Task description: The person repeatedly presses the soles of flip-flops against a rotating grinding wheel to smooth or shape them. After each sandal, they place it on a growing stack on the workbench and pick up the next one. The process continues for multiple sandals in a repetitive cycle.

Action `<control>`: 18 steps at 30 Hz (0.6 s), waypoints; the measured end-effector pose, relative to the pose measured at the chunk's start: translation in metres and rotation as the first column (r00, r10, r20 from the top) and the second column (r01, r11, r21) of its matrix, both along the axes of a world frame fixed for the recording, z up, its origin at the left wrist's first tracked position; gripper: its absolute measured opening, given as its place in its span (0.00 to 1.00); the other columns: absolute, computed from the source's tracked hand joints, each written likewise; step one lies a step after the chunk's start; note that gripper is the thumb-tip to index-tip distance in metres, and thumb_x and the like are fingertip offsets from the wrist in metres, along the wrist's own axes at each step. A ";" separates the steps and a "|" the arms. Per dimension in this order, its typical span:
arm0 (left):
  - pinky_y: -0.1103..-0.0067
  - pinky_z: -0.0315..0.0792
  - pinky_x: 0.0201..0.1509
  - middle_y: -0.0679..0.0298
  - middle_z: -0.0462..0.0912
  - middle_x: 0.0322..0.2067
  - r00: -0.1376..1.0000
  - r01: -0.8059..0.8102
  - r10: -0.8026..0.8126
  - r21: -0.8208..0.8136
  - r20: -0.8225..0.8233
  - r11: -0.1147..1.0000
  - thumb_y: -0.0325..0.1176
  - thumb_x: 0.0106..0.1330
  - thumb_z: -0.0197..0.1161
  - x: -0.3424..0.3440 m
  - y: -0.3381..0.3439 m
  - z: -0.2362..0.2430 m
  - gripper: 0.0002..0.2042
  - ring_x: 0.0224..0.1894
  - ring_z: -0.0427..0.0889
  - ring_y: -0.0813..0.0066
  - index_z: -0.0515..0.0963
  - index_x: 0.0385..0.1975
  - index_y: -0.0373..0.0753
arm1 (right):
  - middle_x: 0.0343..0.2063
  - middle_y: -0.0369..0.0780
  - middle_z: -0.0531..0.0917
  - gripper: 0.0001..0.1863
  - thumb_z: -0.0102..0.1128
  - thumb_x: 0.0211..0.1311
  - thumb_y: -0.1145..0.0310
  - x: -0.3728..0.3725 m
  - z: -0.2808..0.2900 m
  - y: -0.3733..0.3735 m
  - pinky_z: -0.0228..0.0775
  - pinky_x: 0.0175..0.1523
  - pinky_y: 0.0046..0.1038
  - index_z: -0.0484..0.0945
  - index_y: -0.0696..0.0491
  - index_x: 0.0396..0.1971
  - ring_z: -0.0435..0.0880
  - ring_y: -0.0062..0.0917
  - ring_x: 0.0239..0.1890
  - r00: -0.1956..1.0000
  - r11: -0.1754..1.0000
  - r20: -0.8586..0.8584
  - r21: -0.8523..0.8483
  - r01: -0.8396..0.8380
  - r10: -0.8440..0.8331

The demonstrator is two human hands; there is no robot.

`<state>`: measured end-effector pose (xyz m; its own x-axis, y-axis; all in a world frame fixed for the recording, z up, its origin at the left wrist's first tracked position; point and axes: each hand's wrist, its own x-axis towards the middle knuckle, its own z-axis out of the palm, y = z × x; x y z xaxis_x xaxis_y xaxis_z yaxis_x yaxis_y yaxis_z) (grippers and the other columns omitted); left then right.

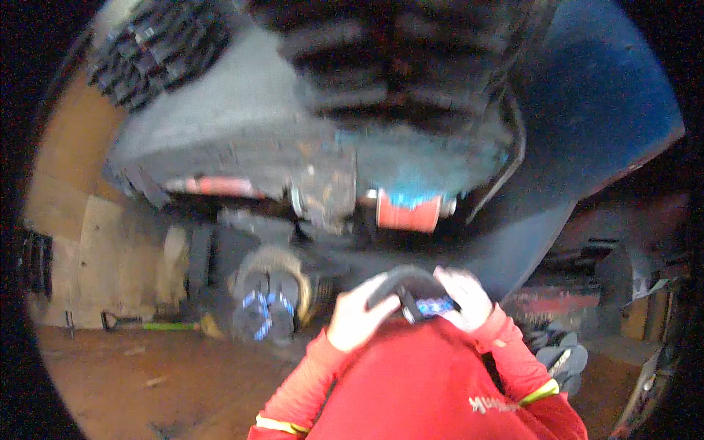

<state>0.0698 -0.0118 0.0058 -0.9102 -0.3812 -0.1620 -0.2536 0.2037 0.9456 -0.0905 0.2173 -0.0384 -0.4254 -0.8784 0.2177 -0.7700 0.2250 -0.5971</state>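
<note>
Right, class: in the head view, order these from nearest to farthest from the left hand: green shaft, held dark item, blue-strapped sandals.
1. Held dark item: touching the left hand.
2. Blue-strapped sandals: left of that hand.
3. Green shaft: farther left.

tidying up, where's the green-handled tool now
In the head view, the green-handled tool is at lower left, below the brown panels and left of the blue-strapped flip-flops.

Passable over the bare grey worktop (242, 88) between a dark stack (158, 59) and a larger dark mass (396, 59) to its right, also low left above brown floor (191, 381); blocked beside the left hand (356, 317) by blue-strapped sandals (282, 284), ahead by an orange-red block (407, 215), rightward by a blue panel (590, 117).
</note>
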 end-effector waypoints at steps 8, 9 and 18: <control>0.72 0.66 0.70 0.55 0.72 0.67 0.905 0.331 -0.315 0.008 -0.284 0.944 0.30 0.66 0.68 -0.021 -0.009 0.103 0.35 0.66 0.74 0.67 0.61 0.73 0.35 | 0.27 0.42 0.80 0.24 0.68 0.45 0.64 -0.011 0.226 0.000 0.70 0.39 0.46 0.82 0.57 0.44 0.81 0.38 0.33 0.804 0.995 -0.588 -0.009 0.102 -0.087; 0.72 0.65 0.70 0.55 0.72 0.67 0.857 0.266 -0.225 0.026 -0.463 0.963 0.29 0.67 0.67 -0.021 -0.001 0.118 0.35 0.66 0.73 0.68 0.61 0.72 0.33 | 0.37 0.47 0.82 0.27 0.72 0.42 0.57 0.009 0.252 0.000 0.72 0.53 0.52 0.81 0.58 0.43 0.80 0.48 0.46 0.634 0.923 -0.672 -0.303 0.237 -0.383; 0.69 0.38 0.81 0.48 0.42 0.79 0.339 0.635 -0.408 -0.114 -0.848 0.764 0.42 0.72 0.61 -0.019 0.014 0.210 0.45 0.81 0.41 0.61 0.38 0.77 0.26 | 0.64 0.56 0.74 0.22 0.68 0.56 0.68 0.022 0.340 -0.037 0.56 0.69 0.67 0.84 0.43 0.53 0.73 0.63 0.64 0.240 0.837 -0.814 -0.547 -0.015 -0.528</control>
